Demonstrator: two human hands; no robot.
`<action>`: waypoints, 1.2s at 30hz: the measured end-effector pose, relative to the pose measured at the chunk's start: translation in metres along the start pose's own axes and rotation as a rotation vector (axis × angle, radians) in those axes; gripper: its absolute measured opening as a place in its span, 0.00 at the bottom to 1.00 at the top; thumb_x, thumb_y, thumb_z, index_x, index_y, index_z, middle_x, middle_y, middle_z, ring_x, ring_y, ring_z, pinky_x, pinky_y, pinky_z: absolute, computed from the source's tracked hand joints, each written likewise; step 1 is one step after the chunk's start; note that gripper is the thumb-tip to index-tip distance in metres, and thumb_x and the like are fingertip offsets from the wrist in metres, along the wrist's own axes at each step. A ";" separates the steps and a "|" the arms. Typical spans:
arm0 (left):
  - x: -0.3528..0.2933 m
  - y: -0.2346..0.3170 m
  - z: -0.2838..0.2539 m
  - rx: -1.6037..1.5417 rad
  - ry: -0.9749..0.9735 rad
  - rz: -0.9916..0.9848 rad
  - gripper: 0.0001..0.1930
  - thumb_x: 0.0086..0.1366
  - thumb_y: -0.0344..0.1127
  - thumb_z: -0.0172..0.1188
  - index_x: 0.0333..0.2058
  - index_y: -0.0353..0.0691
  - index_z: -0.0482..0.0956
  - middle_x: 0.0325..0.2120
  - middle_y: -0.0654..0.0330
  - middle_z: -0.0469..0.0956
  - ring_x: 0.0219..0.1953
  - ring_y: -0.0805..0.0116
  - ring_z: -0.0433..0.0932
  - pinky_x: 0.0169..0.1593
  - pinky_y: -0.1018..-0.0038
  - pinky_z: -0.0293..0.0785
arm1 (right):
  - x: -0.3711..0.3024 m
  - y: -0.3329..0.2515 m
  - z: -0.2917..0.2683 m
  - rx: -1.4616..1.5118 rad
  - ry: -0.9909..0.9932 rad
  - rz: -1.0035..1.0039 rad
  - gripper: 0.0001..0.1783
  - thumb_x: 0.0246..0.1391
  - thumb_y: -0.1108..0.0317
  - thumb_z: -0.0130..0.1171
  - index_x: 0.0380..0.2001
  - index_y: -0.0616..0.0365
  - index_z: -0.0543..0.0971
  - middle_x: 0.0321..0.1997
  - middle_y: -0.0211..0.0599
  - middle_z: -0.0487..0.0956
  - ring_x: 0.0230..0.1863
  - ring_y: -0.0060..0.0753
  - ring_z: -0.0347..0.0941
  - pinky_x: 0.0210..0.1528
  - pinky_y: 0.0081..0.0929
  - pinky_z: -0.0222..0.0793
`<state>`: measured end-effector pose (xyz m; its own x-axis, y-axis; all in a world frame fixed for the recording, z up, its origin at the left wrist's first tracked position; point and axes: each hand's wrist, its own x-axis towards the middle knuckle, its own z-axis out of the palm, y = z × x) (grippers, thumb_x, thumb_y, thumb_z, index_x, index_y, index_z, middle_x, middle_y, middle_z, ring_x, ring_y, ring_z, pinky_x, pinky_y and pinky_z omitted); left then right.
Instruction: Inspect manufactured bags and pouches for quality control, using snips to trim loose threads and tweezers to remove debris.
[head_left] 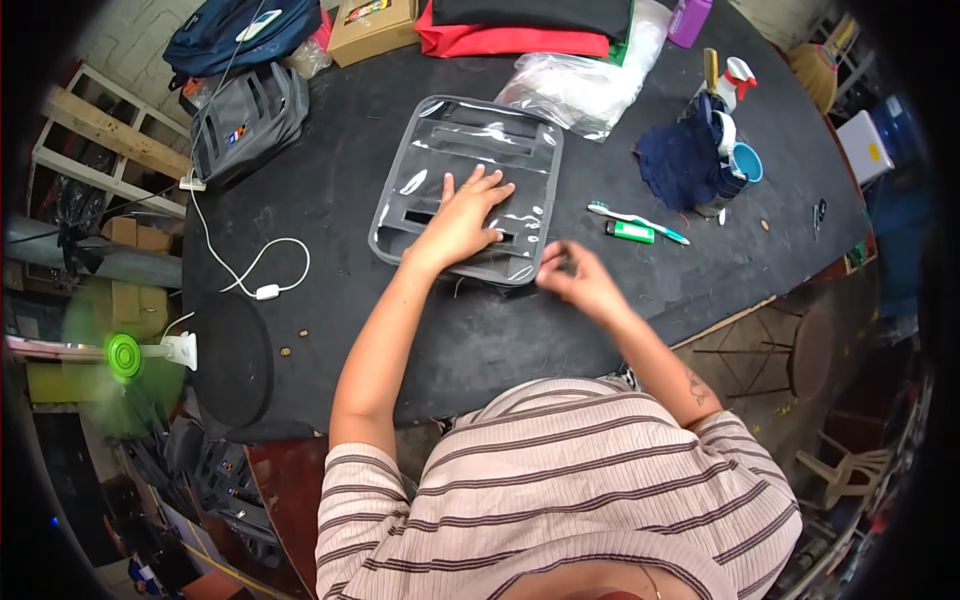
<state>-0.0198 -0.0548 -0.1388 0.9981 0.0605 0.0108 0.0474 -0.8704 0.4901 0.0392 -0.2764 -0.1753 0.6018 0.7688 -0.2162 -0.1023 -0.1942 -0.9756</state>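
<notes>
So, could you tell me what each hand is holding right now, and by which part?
The left hand lies flat on the grey clear-pocket organizer, pressing its lower middle, not gripping. The right hand pinches at its lower right corner; whether it actually grips anything cannot be told.

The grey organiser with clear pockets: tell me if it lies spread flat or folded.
Spread flat. The grey organiser lies open on the black table, its clear pockets facing up, with the left hand pressed on it.
</notes>
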 end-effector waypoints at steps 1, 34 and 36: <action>0.000 0.003 0.000 0.000 0.011 0.014 0.34 0.48 0.28 0.65 0.58 0.42 0.69 0.63 0.52 0.60 0.68 0.55 0.52 0.69 0.49 0.37 | 0.000 0.009 0.010 -0.070 -0.093 -0.157 0.15 0.47 0.75 0.63 0.38 0.61 0.72 0.32 0.28 0.73 0.36 0.20 0.68 0.44 0.20 0.66; 0.016 0.013 0.080 -0.468 0.562 -0.008 0.02 0.60 0.24 0.54 0.30 0.35 0.70 0.38 0.51 0.79 0.52 0.49 0.72 0.57 0.57 0.62 | 0.022 -0.003 -0.023 -0.922 0.422 -0.444 0.15 0.35 0.70 0.69 0.32 0.52 0.84 0.30 0.31 0.72 0.37 0.36 0.72 0.41 0.34 0.63; 0.016 0.012 0.080 -0.467 0.559 -0.002 0.02 0.60 0.24 0.54 0.30 0.35 0.70 0.37 0.51 0.79 0.52 0.49 0.72 0.57 0.58 0.62 | 0.022 -0.001 -0.022 -0.937 0.426 -0.452 0.14 0.35 0.70 0.69 0.31 0.52 0.84 0.30 0.31 0.72 0.37 0.35 0.71 0.41 0.34 0.62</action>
<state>-0.0003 -0.1032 -0.2030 0.8231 0.4108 0.3921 -0.0970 -0.5785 0.8099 0.0699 -0.2725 -0.1780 0.6730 0.6485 0.3557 0.7216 -0.4701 -0.5082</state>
